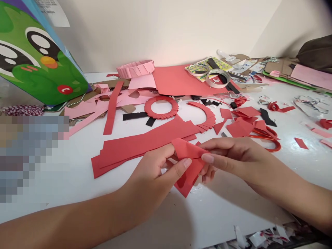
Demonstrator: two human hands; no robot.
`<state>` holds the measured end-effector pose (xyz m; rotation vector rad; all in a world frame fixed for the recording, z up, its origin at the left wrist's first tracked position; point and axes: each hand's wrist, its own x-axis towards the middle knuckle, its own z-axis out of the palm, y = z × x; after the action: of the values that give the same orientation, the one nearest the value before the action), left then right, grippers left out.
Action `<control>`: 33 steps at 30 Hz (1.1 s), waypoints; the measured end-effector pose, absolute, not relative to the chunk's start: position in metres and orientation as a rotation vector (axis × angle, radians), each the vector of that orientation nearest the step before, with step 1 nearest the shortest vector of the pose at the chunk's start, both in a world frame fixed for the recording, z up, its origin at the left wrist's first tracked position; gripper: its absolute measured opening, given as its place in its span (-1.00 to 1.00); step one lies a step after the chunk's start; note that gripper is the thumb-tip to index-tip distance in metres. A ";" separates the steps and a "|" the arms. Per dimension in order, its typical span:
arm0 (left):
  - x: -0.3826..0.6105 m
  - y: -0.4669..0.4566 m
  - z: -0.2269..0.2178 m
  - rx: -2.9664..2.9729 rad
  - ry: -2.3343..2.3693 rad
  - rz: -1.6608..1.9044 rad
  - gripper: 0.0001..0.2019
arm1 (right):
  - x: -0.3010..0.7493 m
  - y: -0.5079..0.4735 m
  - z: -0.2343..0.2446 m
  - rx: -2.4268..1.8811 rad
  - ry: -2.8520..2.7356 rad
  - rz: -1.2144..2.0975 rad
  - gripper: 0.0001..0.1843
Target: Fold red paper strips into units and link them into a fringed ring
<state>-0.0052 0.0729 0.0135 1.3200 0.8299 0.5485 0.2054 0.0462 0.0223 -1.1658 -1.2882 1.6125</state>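
Note:
Between my two hands is a folded piece of red paper, held above the white table. My left hand pinches it from the left, thumb on the front face. The thumb and fingers of my right hand press a fold at its right edge. Just behind lie long red paper strips, stacked and fanned at their ends. Beyond them sit a pleated red paper ring and a curved, unclosed row of folded red pieces.
Red paper scraps partly cover orange-handled scissors on the right. Red sheets, tape rolls and a pink pleated ring are at the back. A green cartoon box stands left. Shreds lie along the near edge.

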 end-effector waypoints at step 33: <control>-0.002 0.078 0.017 1.176 0.868 0.533 -0.86 | 0.209 0.047 0.012 -1.103 -1.177 1.678 -0.86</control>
<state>-0.0024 0.0776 0.0169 1.1763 0.8676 0.5328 0.2093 0.0470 0.0124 -1.1027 -1.1773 1.6785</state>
